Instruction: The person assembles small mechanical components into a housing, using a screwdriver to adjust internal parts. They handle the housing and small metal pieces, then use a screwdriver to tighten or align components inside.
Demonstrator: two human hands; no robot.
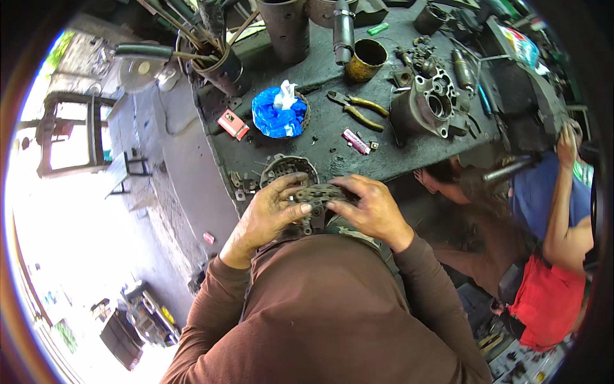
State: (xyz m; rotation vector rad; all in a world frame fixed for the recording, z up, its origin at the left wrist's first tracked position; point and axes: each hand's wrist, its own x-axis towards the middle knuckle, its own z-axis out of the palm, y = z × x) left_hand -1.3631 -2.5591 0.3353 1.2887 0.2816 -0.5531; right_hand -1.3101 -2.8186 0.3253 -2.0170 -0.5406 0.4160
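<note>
Close to my body, at the bench's near edge, both hands grip one dark, greasy metal machine part (318, 194). My left hand (275, 208) curls round its left side, the thumb pressed on the front. From the other side my right hand (371, 206) clasps it, thumb and fingers closed on its edge. A small lug with a hole hangs below the part, between the thumbs. Just behind my left hand lies a round metal housing (288, 165) with a perforated inside, partly hidden by the fingers. What the part belongs to I cannot make out.
On the dark bench (256, 153) are yellow-handled pliers (359, 110), a blue plastic bag (278, 114) in a round container, a red-white box (233, 124), a cast housing (425, 105) and a can of tools (220, 70). At right, people (550, 294) sit close by.
</note>
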